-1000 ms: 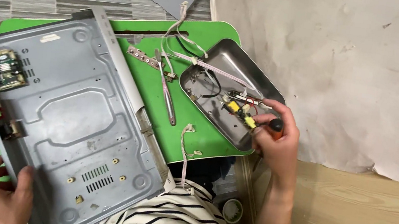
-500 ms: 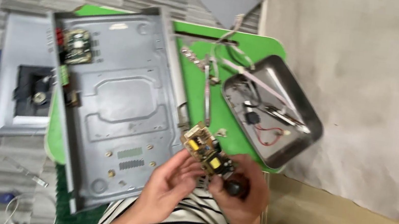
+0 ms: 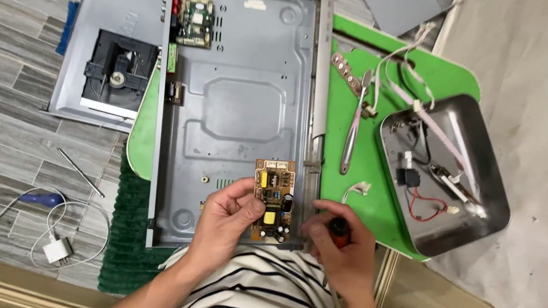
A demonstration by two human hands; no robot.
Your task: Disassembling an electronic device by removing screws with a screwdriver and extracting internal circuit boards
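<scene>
A small brown circuit board point(image 3: 273, 200) studded with a yellow transformer and capacitors sits pinched at its left edge in the left hand point(image 3: 230, 220), held over the near corner of an opened grey metal player chassis point(image 3: 238, 107). The board looks light, stiff and fragile, best gripped by its bare edges. The right hand point(image 3: 339, 249) is closed around a red-and-black screwdriver handle point(image 3: 339, 230). The chassis lies on a green counter point(image 3: 359, 200) beside pliers point(image 3: 353, 133) and a steel tray point(image 3: 486, 203) of wires; a disc drive cover point(image 3: 109, 69) rests on the tiled floor point(image 3: 7, 34).
</scene>
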